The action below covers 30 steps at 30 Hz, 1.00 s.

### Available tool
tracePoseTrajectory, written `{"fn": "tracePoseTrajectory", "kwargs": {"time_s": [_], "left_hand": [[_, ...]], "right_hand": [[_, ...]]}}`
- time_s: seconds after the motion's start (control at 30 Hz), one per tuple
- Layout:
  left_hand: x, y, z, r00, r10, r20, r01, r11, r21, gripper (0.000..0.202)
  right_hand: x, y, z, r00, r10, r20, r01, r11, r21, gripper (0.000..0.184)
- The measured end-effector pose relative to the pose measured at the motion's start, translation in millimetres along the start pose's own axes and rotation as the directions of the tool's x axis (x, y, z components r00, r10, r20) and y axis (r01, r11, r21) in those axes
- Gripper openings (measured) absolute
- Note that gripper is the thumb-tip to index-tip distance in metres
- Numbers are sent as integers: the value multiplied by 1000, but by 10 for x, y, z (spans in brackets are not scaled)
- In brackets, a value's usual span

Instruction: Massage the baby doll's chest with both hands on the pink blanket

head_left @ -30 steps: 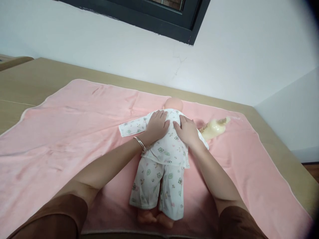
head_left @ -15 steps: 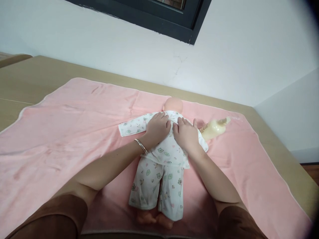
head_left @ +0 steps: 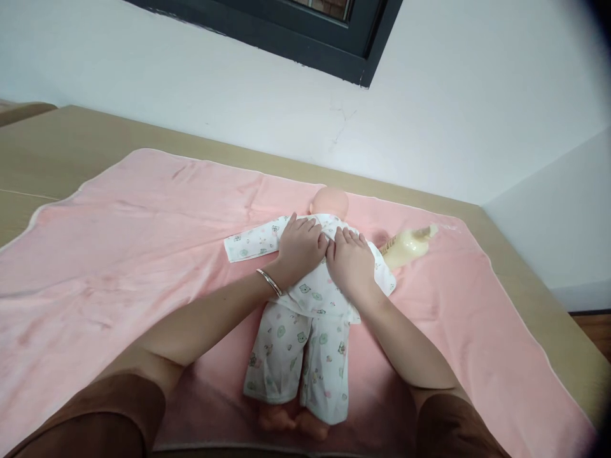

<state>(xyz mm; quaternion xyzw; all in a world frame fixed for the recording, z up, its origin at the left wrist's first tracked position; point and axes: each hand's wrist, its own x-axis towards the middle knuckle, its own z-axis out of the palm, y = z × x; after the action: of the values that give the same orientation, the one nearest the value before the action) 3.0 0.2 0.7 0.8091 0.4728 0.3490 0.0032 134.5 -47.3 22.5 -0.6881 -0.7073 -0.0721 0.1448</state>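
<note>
A baby doll (head_left: 329, 202) lies stretched out on a pink blanket (head_left: 157, 254), its bald head away from me; no face shows. It wears a white patterned top (head_left: 310, 296) and matching trousers (head_left: 277, 356). My left hand (head_left: 301, 247), with a bracelet (head_left: 270, 282) at the wrist, rests flat on the left of the doll's upper body, fingers extended. On the other side my right hand (head_left: 352, 259) lies flat on the top, fingers pointing toward the head. Both thumbs come close together at the middle. Cloth and chest beneath the palms are hidden.
A cream-coloured bottle (head_left: 408, 247) lies on the blanket just right of the doll's sleeve. The blanket covers much of a wooden table (head_left: 95, 133), which meets a white wall (head_left: 286, 108). A dark window frame (head_left: 324, 48) is above.
My right hand has slid slightly left, its fingers drawn closer together, so the thumbs are nearer each other. My left hand stays nearly in place on the doll.
</note>
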Motion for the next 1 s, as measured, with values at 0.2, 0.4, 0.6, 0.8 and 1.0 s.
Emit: {"fn": "tracePoseTrajectory", "kwargs": {"time_s": [0.2, 0.4, 0.6, 0.8, 1.0], "left_hand": [[24, -43, 43, 999, -38, -17, 37, 998, -46, 27], [63, -133, 158, 995, -73, 65, 80, 991, -107, 42], [61, -153, 196, 993, -99, 71, 107, 987, -119, 44], [69, -114, 186, 976, -191, 105, 200, 976, -87, 56], [85, -129, 159, 978, -175, 118, 186, 979, -86, 50]], "right_hand": [[101, 73, -41, 995, 81, 52, -84, 995, 56, 46], [192, 187, 91, 993, 87, 79, -97, 987, 130, 56], [191, 187, 107, 981, 121, 151, -145, 976, 160, 61], [201, 175, 63, 971, 138, 196, -171, 971, 165, 66], [195, 178, 86, 984, 103, 148, -127, 979, 160, 60]]}}
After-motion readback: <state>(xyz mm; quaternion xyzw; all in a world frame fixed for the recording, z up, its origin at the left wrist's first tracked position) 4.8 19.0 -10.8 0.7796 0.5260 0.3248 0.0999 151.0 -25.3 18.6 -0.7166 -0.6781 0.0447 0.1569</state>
